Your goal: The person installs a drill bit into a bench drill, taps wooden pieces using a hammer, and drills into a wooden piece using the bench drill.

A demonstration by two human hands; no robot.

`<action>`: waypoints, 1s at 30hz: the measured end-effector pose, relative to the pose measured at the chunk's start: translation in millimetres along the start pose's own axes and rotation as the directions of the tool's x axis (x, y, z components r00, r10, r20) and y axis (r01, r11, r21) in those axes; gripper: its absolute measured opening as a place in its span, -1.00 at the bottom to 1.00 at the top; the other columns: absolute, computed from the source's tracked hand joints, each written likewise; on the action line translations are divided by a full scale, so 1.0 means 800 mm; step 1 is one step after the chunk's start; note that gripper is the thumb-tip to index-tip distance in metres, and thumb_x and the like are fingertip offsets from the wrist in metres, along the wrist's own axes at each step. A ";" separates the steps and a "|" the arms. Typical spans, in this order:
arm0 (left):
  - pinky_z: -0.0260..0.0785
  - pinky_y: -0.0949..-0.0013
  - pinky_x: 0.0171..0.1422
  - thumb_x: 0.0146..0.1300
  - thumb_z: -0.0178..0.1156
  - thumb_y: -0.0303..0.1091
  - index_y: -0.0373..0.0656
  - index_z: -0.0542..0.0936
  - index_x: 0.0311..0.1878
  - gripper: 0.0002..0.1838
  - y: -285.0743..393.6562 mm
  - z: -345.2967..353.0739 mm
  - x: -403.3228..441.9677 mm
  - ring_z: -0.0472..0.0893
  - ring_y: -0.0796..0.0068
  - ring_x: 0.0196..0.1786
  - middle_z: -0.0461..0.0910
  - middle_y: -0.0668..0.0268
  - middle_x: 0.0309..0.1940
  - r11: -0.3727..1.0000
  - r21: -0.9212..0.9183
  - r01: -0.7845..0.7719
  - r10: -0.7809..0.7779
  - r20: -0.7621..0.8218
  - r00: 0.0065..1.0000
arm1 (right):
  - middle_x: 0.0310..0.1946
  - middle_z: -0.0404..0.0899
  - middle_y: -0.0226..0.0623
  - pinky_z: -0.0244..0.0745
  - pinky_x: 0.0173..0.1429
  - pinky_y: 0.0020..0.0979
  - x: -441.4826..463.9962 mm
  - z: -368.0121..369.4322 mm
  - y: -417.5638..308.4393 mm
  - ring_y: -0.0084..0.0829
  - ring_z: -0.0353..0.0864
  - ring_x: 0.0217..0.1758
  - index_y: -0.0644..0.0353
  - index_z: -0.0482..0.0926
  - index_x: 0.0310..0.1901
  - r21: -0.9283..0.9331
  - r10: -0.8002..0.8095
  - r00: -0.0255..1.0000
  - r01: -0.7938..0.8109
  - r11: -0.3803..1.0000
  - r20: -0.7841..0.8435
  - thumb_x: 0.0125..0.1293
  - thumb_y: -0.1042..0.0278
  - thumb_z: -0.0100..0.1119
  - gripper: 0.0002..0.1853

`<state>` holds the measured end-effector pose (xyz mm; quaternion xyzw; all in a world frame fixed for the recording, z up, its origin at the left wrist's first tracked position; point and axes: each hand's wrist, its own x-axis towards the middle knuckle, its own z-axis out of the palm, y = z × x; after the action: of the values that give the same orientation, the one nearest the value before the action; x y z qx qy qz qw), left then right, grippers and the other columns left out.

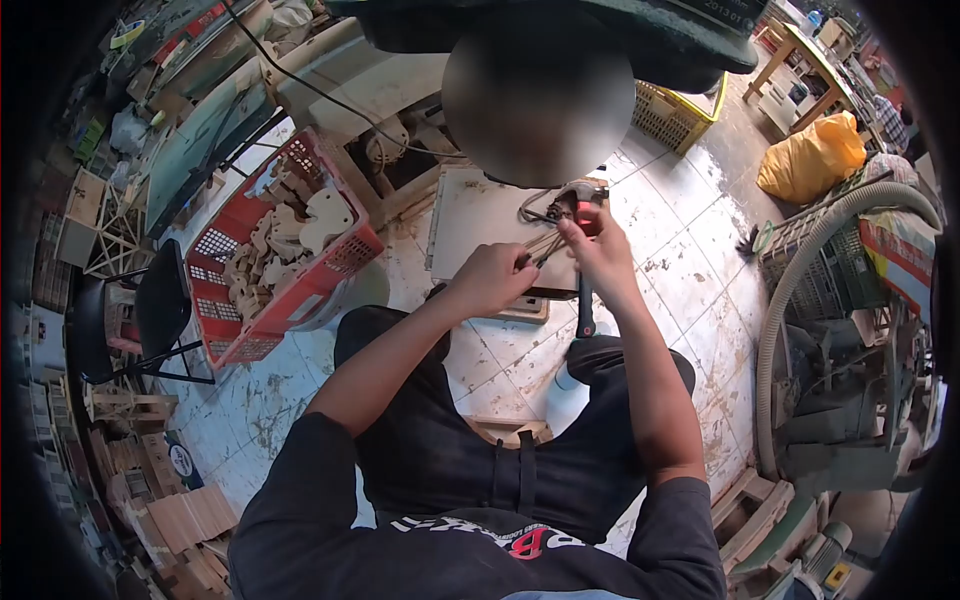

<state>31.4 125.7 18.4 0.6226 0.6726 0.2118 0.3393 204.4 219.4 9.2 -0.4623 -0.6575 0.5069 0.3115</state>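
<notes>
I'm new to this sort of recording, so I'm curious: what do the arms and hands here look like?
They are a person's. The left hand and right hand wear no gloves, and no watch or cable shows on either wrist. The forearms are bare; the dark, short left sleeve and right sleeve end near the elbows.

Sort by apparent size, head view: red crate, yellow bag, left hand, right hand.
1. Red crate
2. Yellow bag
3. Left hand and right hand: too alike to rank.
</notes>
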 end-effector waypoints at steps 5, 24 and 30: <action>0.33 0.37 -0.36 0.31 0.19 -0.26 -0.33 0.57 -0.23 -0.74 -0.026 -0.002 0.012 0.47 0.56 -0.50 0.55 0.32 -0.51 0.945 -0.326 -0.033 -0.021 -0.160 0.987 | -0.30 0.58 -0.39 0.49 -0.25 -0.56 0.012 0.051 0.001 -0.64 0.53 -0.30 0.34 0.53 -0.04 0.427 0.116 0.986 -0.157 0.890 0.120 0.33 0.32 0.29 -0.70; 0.50 0.13 -0.10 0.21 0.24 -0.28 -0.22 0.58 -0.14 -0.76 -0.088 -0.020 0.047 0.67 0.09 -0.18 0.65 0.12 -0.29 0.980 0.200 -0.015 0.115 -0.498 0.860 | -0.30 0.61 -0.51 0.39 -0.32 -0.63 0.037 0.080 -0.008 -0.71 0.49 -0.32 0.18 0.62 -0.13 0.392 0.220 0.956 -0.281 0.876 0.194 0.41 0.35 0.19 -0.88; 0.51 0.26 -0.17 0.26 0.25 -0.34 -0.26 0.58 -0.04 -0.73 -0.041 -0.026 0.047 0.71 0.19 -0.27 0.70 0.07 -0.33 0.920 -0.382 -0.082 -0.021 -0.257 0.966 | -0.42 0.61 -0.51 0.33 -0.35 -0.58 0.042 0.079 -0.021 -0.71 0.43 -0.44 0.22 0.65 -0.30 0.392 0.103 0.993 -0.118 0.912 0.058 0.32 0.39 0.24 -0.90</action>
<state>-5.9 161.3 2.4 0.5205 0.6453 0.4252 0.3631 131.6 225.4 5.2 -0.4172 -0.5202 0.6540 0.3573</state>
